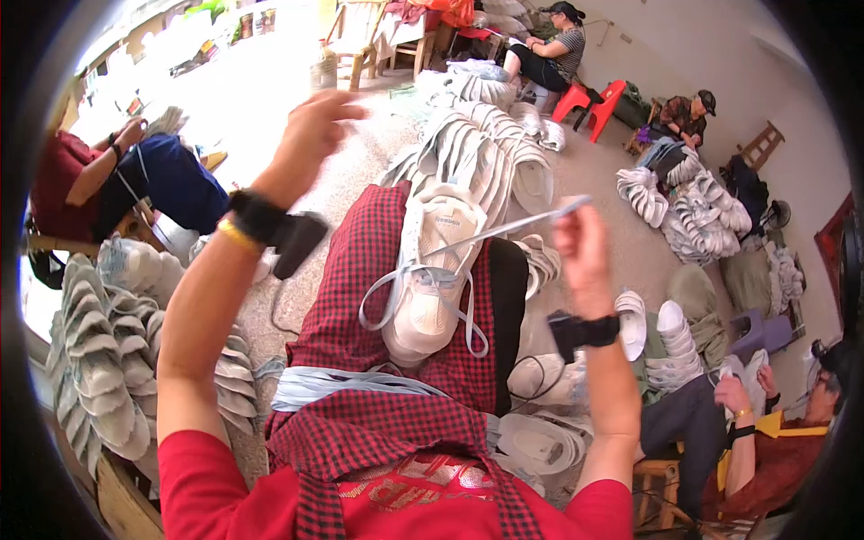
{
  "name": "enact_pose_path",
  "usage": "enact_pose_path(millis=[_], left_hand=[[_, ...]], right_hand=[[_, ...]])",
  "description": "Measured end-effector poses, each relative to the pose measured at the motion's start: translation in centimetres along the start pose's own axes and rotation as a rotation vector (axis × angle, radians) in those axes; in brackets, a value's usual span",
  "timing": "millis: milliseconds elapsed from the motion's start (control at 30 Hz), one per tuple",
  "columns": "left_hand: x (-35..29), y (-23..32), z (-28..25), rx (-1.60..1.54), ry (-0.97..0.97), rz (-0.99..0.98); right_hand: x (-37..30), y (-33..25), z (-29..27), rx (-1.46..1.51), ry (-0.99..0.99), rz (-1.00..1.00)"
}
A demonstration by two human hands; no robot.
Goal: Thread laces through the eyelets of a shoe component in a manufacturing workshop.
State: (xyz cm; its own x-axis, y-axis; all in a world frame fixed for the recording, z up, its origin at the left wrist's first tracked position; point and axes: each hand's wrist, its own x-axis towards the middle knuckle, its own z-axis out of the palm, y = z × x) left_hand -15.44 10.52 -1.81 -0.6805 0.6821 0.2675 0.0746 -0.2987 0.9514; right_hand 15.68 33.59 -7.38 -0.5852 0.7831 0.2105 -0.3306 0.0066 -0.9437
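A: Where was the shoe (436,288) located?

B: It was supported on the lap, over a checked apron (346,261), with its toe directed toward the body.

A: How were the hands set?

B: A lace (517,225) was pinched by the right hand (583,243) and extended straight from the shoe. The left hand (315,144) was raised away from it, with blurred, loosely parted fingers.

A: What was positioned around?

B: A shoe row (463,157) was placed beyond the heel; contact could not be determined. A shoe pile (108,360) at left was partly hidden by the left forearm. A lace bundle (351,385) was laid across the waist. More shoes (540,441) were placed beside the right forearm. Red chairs (594,108) and seated co-workers (562,49) were seen farther off.
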Motion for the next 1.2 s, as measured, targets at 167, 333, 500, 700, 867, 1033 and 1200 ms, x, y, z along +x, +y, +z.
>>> enact_pose_path(millis=[167, 333, 500, 700, 867, 1033, 1200], left_hand=[[2.4, -6.6, -26.8, -0.225, 0.721, 0.056], [0.8, -9.4, -23.5, 0.23, 0.375, -0.465], [-6.7, -8.0, -7.2, 0.618, -0.066, 0.167], [-11.0, -5.0, 2.5, 0.932, -0.641, 0.435], [-9.6, -6.7, 2.3, 0.868, -0.637, 0.372], [-7.2, -6.0, 2.1, 0.644, -0.601, -0.106], [-7.8, -6.9, 2.8, 0.695, -0.347, 0.203]], right_hand=[[5.0, 0.0, -18.3, 0.353, 0.261, -0.043], [3.5, 2.0, -19.0, -0.883, 0.053, 0.473], [-1.1, 3.6, -6.6, -1.075, -0.146, -0.315], [-5.3, 1.8, 4.8, -1.056, -0.617, -0.702], [-4.8, 2.5, 5.7, -1.073, -0.682, -0.728], [-3.9, 2.7, 6.4, -0.923, -0.757, -0.748], [-4.0, 4.4, 6.4, -1.019, -0.602, -0.818]])
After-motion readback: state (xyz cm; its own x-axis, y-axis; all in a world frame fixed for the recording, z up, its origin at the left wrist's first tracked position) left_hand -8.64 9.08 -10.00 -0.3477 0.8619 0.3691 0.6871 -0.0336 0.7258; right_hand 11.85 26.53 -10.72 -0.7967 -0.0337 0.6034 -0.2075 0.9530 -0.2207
